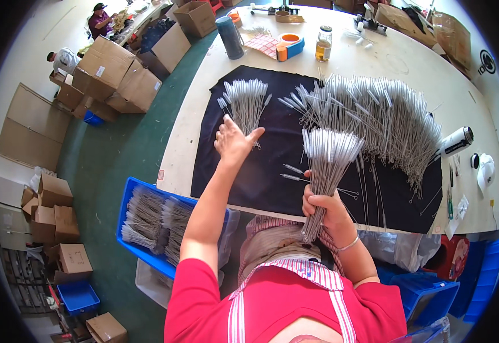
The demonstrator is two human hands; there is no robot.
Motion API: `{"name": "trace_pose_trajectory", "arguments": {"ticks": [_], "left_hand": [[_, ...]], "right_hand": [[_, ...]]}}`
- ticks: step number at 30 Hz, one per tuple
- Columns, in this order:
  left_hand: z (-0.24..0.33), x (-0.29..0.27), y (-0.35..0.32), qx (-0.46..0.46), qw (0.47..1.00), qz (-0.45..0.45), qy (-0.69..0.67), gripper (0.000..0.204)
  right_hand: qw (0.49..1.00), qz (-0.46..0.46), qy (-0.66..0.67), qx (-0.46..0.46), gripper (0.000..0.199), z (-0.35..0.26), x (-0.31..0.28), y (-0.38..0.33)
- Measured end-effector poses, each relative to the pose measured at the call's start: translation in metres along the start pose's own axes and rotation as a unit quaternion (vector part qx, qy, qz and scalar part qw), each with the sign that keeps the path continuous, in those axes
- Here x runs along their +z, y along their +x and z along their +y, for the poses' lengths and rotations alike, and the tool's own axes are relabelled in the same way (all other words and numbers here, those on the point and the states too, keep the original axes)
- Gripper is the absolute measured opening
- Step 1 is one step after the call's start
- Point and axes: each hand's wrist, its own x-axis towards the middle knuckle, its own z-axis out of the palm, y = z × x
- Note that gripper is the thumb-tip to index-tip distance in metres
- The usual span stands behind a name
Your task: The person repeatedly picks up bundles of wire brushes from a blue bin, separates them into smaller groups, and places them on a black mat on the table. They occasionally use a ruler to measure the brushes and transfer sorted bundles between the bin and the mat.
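Note:
My right hand (325, 210) is wrapped round a thick bundle of straw-cleaning brushes (330, 154), their white bristle ends up and the wire stems hanging below the fist. My left hand (235, 140) reaches forward with thumb and fingers apart, over the lower stems of a smaller bunch of brushes (246, 97) lying on the dark cloth (215, 166). Whether its fingertips press on those stems is hard to see. A large heap of the same brushes (381, 108) spreads across the cloth at the right. A few loose brushes (292, 176) lie between my hands.
On the table (386, 54) beyond the cloth are a dark cylinder (229, 37), a tape dispenser (290, 47) and a glass jar (323, 44). A white-and-black bottle (457, 140) lies at right. A blue bin (125, 214) of brushes stands at left; cardboard boxes (112, 71) stack behind.

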Motion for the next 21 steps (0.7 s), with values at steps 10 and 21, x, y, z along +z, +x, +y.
{"name": "trace_pose_trajectory", "arguments": {"ticks": [10,21], "left_hand": [[0.023,0.046,0.079,-0.06,0.985,-0.141,0.085,0.11],[0.011,0.056,0.108,-0.146,0.979,-0.139,0.006,0.088]], "right_hand": [[0.997,0.071,-0.035,0.021,0.065,0.007,-0.019,0.0],[0.997,0.059,-0.039,0.025,0.062,0.016,-0.024,0.013]]}}
